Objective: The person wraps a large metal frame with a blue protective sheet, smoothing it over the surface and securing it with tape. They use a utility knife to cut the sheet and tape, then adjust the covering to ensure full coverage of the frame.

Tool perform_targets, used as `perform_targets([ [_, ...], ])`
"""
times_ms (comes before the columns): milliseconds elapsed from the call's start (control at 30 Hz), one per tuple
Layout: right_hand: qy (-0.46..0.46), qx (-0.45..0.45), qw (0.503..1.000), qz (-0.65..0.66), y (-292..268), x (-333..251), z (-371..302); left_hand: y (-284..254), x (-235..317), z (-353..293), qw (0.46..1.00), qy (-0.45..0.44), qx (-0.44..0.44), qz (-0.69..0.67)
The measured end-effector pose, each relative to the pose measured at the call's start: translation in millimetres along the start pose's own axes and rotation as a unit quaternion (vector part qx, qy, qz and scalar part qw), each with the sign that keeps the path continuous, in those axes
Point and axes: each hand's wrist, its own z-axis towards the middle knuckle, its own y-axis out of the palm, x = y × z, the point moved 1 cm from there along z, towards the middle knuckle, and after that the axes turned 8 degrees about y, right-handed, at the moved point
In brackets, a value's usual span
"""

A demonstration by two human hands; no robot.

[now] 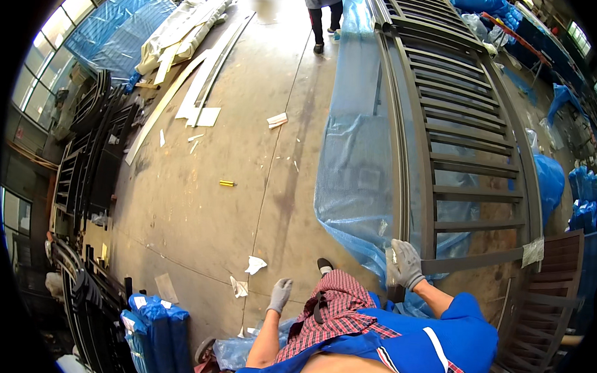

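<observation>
My right hand (407, 266), in a grey work glove, is wrapped over the near end of a long grey metal rail (400, 184). Some pale material shows at that end beside the fingers. Directly to the right of the rail lies a dark grey slatted railing panel (478, 194), its near corner bound with clear tape (534, 253). Blue plastic film (353, 162) spreads beneath the rail and panel. Low at my left side hangs my left hand (280, 296), also gloved, its fingers curled and nothing visible in them.
Blue-wrapped bundles (162, 334) stand at the lower left, near dark metal frames (100, 158). Long pale strips (199, 92) and paper scraps (256, 265) lie on the concrete floor, with a small yellow piece (227, 183). Another person (317, 20) stands at the far end.
</observation>
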Motion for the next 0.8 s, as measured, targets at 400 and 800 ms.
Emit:
perform_targets([
  [400,0.117,0.067,0.976,-0.170,14,-20,-27,-95,-128,3,0.968,-0.105,-0.063,-0.220],
  [800,0.382,0.206,0.874,-0.219,84,-50,-37,-195,-94,98,0.955,-0.168,0.010,-0.242],
])
